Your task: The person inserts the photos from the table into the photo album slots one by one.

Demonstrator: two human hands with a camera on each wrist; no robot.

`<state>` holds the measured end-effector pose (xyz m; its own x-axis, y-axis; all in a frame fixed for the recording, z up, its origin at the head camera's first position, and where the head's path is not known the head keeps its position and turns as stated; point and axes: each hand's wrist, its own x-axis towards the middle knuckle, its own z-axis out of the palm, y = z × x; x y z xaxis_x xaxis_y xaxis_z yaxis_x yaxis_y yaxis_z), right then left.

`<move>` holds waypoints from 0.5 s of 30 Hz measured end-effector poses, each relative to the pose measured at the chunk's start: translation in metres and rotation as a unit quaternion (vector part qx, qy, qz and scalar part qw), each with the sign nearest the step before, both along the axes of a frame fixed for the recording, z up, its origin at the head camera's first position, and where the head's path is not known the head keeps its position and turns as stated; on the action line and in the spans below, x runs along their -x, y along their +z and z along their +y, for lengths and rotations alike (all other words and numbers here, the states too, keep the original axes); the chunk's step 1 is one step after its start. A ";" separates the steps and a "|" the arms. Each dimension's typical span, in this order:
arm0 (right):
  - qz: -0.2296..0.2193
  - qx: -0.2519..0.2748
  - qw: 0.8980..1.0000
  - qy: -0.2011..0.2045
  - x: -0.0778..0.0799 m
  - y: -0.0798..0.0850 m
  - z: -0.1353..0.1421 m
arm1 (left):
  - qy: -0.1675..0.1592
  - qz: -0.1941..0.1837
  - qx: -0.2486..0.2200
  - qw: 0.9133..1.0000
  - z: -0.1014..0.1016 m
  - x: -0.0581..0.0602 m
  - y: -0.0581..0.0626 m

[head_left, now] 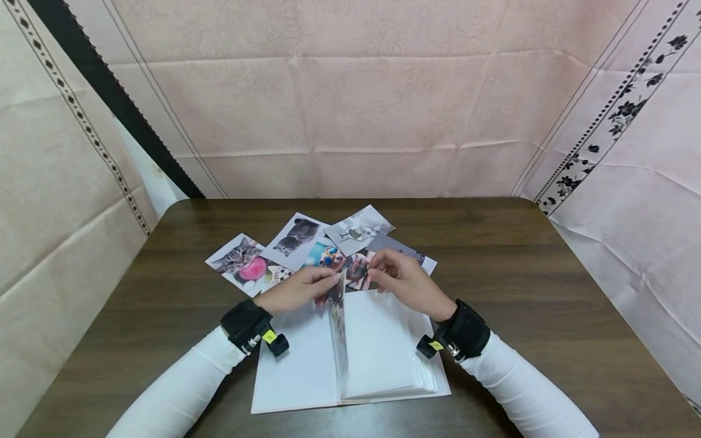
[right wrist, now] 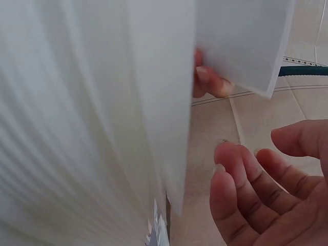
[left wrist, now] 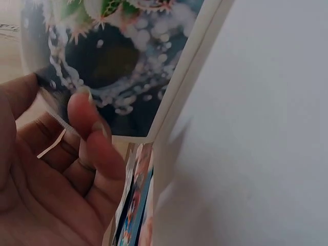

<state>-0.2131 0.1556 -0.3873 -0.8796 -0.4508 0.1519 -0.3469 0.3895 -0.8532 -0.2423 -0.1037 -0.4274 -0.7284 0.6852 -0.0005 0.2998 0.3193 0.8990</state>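
Note:
An open photo album (head_left: 298, 371) lies on the table, its white sleeve pages (head_left: 383, 347) stacked on the right side. One page (head_left: 337, 334) stands nearly upright at the middle. My left hand (head_left: 300, 288) pinches that page at its upper edge. Close up in the left wrist view, the page carries a photo (left wrist: 110, 66) of a green, red-tipped plant against a dark ground with pale round spots. My right hand (head_left: 408, 283) hovers over the top of the right pages. Its fingers (right wrist: 246, 179) are loosely bent with nothing between them, apart from the pages.
Loose photos fan out behind the album: a cat with a pink ball (head_left: 241, 261), a dark animal on white (head_left: 296, 238), a pale grey print (head_left: 360, 231) and others overlapping. The brown wooden table (head_left: 493, 243) extends around them, with patterned cloth (head_left: 383, 109) hanging behind.

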 end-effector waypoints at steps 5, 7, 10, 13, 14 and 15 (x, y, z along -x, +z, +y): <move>0.014 -0.015 1.000 0.010 -0.006 0.010 -0.002 | -0.013 -0.030 -0.007 0.999 -0.008 0.000 0.002; 0.019 -0.018 1.000 0.009 -0.003 0.004 0.000 | -0.012 -0.044 -0.002 0.999 -0.011 0.000 0.002; 0.023 -0.021 1.000 0.006 0.007 -0.012 0.004 | -0.005 -0.049 0.015 0.999 -0.016 0.000 0.002; 0.021 -0.027 0.999 0.002 0.007 -0.013 0.004 | 0.010 -0.044 0.034 0.998 -0.019 -0.001 0.005; 0.020 -0.029 0.999 0.001 0.007 -0.013 0.005 | 0.014 -0.043 0.038 0.998 -0.020 -0.001 0.005; 0.019 -0.031 0.999 0.000 0.008 -0.013 0.005 | 0.017 -0.041 0.042 0.998 -0.022 -0.002 0.006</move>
